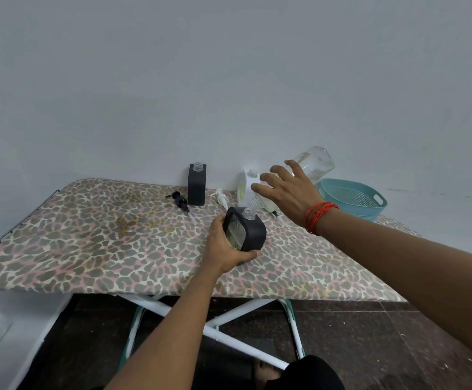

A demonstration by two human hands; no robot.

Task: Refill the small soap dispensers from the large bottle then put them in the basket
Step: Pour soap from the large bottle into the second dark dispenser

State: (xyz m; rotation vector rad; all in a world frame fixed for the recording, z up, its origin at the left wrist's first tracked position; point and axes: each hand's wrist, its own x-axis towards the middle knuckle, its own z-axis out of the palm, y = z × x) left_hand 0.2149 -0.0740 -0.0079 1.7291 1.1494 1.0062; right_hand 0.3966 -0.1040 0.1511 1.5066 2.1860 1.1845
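Your left hand (223,249) grips the black square soap dispenser (253,235) at the middle of the bench (88,235), tilted to meet the large clear plastic bottle (316,161) your right hand (288,192) clasps upended for pouring.

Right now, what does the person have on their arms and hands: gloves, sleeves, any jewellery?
No gloves and no sleeves in view: the left hand and the right hand are bare, as are the left forearm and the right forearm. The only thing worn is a red-orange thread, wound several times round the right wrist. The left wrist carries nothing.
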